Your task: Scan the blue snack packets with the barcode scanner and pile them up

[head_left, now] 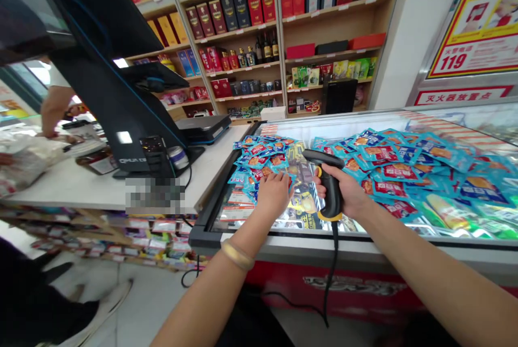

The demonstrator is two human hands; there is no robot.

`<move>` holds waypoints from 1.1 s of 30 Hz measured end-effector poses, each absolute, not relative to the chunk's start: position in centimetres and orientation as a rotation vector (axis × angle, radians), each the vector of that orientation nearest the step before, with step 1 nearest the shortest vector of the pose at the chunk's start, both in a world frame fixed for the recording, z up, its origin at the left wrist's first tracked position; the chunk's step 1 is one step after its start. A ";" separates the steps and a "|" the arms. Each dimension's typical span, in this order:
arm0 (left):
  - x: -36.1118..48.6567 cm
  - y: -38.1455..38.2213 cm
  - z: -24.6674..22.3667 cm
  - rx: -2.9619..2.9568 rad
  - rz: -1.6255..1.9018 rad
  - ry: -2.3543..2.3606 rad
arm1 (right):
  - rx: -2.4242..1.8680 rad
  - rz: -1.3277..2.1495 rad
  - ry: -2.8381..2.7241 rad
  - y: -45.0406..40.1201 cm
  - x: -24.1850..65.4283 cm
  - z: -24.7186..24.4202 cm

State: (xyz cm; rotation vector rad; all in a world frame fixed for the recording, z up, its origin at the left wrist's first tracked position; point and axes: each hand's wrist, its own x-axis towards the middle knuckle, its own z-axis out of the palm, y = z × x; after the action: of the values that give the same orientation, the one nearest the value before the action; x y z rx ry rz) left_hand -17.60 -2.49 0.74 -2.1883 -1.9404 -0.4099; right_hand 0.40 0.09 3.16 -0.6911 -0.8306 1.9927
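Note:
In my right hand is a black and yellow barcode scanner, its head tilted toward the left and its cord hanging down past the freezer front. My left hand, with a gold bangle at the wrist, is at the near edge of a pile of blue snack packets. Its fingers curl down around a packet, with a bit of red showing by the thumb side; most of that packet is hidden. A second, larger heap of blue snack packets lies to the right of the scanner.
Both heaps rest on the glass top of a chest freezer. Left of it, a counter carries a checkout terminal and a scale. Another person's arm shows at far left. Shelves of boxes and bottles stand behind.

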 end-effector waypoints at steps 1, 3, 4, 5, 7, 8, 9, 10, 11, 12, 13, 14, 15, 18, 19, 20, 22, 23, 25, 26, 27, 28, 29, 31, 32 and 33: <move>-17.6 -2.4 0.6 -2.194 -0.476 -1.946 | -0.681 1.995 -0.832 0.1 0.5 3.0; -17.8 -2.1 0.5 -2.209 -0.740 -1.962 | -0.659 1.996 -0.832 0.1 0.8 2.7; -17.9 -1.9 0.5 -2.206 -0.945 -1.970 | -0.650 1.999 -0.828 0.1 0.9 2.6; -18.0 -1.7 0.4 -2.189 -1.189 -1.972 | -0.643 2.006 -0.824 0.1 1.0 2.6; -18.3 -1.2 0.2 -2.088 -1.752 -1.965 | -0.631 2.025 -0.831 0.0 1.0 2.6; -18.4 -0.9 0.1 -2.014 -2.039 -1.967 | -0.623 2.036 -0.847 -0.1 1.1 2.6; -18.6 -0.8 0.1 -1.941 -2.308 -1.978 | -0.618 2.050 -0.870 -0.2 1.1 2.6; -18.6 -0.6 0.1 -1.875 -2.550 -1.994 | -0.615 2.063 -0.897 -0.3 1.1 2.7; -18.7 -0.5 0.1 -1.812 -2.758 -2.012 | -0.616 2.078 -0.926 -0.4 1.1 2.8; -18.7 -0.5 0.2 -1.754 -2.929 -2.021 | -0.620 2.094 -0.952 -0.6 1.1 2.8; -18.7 -0.5 0.3 -1.708 -3.055 -2.018 | -0.626 2.110 -0.975 -0.7 1.1 2.9; -18.7 -0.5 0.5 -1.675 -3.138 -2.005 | -0.632 2.121 -0.995 -0.8 1.1 2.9; -18.7 -0.6 0.6 -1.655 -3.182 -1.992 | -0.635 2.129 -1.010 -0.8 1.1 3.0; -18.4 -0.7 1.0 -1.668 -3.163 -2.013 | -0.627 2.135 -1.024 -1.0 1.0 3.0; -18.3 -0.7 1.0 -1.688 -3.138 -2.025 | -0.622 2.133 -1.018 -1.0 1.0 3.1; -18.2 -0.7 1.0 -1.715 -3.115 -2.033 | -0.617 2.131 -1.011 -1.0 1.0 3.1; -18.1 -0.8 1.0 -1.795 -3.063 -2.036 | -0.609 2.128 -1.004 -1.0 1.0 3.2; -18.1 -0.8 1.0 -1.837 -3.030 -2.039 | -0.608 2.128 -1.004 -0.9 1.0 3.2; -18.1 -0.9 0.9 -1.909 -2.954 -2.048 | -0.603 2.128 -1.009 -0.9 0.9 3.2; -18.0 -1.0 0.9 -1.934 -2.921 -2.052 | -0.600 2.127 -1.010 -0.9 0.9 3.2; -18.0 -1.0 1.0 -1.953 -2.899 -2.053 | -0.598 2.126 -1.010 -0.9 0.9 3.2; -18.0 -1.0 1.0 -1.965 -2.887 -2.053 | -0.597 2.123 -1.009 -0.9 0.8 3.2; -18.0 -1.1 1.0 -1.970 -2.884 -2.052 | -0.599 2.118 -1.006 -0.9 0.8 3.2; -17.9 -1.0 1.1 -1.956 -2.893 -2.051 | -0.608 2.108 -0.997 -1.0 0.7 3.2; -17.9 -1.0 1.1 -1.951 -2.897 -2.050 | -0.612 2.104 -0.991 -1.0 0.7 3.2; -17.9 -1.0 1.1 -1.951 -2.897 -2.049 | -0.615 2.101 -0.987 -1.0 0.6 3.3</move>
State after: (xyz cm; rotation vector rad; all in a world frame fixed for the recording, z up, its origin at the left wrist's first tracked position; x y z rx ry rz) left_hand -17.86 -0.99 1.08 -1.9513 -2.0487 -2.8970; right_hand 0.63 -1.04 3.25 -0.6146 -0.9866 2.1012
